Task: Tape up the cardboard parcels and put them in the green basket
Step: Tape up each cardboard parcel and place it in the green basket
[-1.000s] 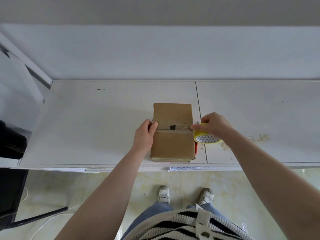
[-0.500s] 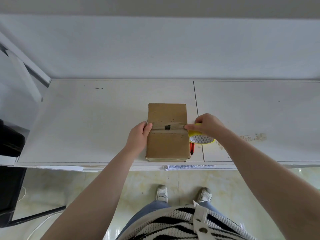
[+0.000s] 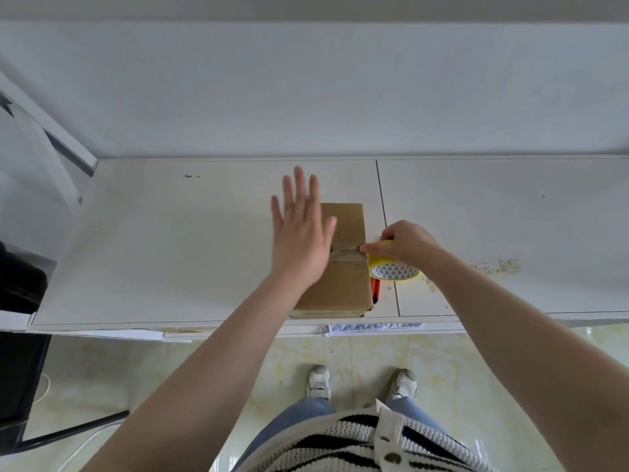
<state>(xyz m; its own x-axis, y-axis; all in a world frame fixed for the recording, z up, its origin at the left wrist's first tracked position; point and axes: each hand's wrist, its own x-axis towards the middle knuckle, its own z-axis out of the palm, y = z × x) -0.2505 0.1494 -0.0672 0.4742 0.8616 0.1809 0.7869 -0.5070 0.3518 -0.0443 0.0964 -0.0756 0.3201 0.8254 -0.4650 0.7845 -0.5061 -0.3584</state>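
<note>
- A cardboard parcel [image 3: 343, 267] lies flat near the front edge of a white desk [image 3: 170, 250], straight ahead of the person, within reach of both hands.
- The left hand [image 3: 301, 240] is spread flat, fingers wide and holding nothing, over the parcel's left half, probably to press the tape down; whether the palm touches the box is unclear.
- The right hand [image 3: 405, 245] is closed around a yellow roll of tape [image 3: 394, 269] at the parcel's right edge, fingertips pinching where the tape strip [image 3: 347, 252] crosses the lid seam, likely keeping it taut.
- A red object [image 3: 375, 288], possibly a cutter, lies just beside the parcel under the roll.
- No green basket is in view.
</note>
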